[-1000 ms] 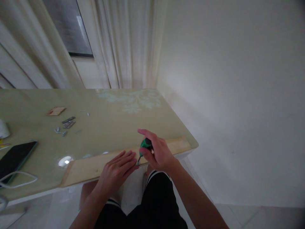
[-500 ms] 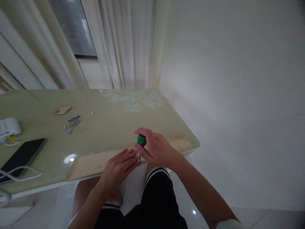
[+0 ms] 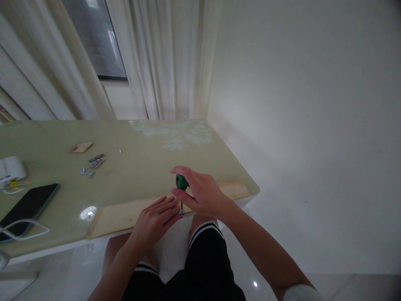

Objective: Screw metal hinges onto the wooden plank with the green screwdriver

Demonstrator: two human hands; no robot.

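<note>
A long pale wooden board (image 3: 122,215) lies along the front edge of the table. My left hand (image 3: 156,221) rests over its middle, fingers close together on the wood and the thumb by the front edge, holding it. In my right hand (image 3: 202,194) is a green-handled screwdriver (image 3: 181,182), gripped between thumb and fingers. Its thin shaft points down at the board's front edge, right beside my left fingertips. A small metal piece seems to be at the tip, too small to make out.
On the green table (image 3: 147,167) lie several metal hinge-like pieces (image 3: 96,161), loose screws (image 3: 87,172) and a small wooden piece (image 3: 80,147). To the left are a phone (image 3: 29,209), a white cable (image 3: 37,228) and a white device (image 3: 11,169). A wall (image 3: 297,125) stands right.
My right hand and the screwdriver handle have shifted slightly left, and the handle has tilted a little. The left hand stays on the board. The whole view has moved slightly.
</note>
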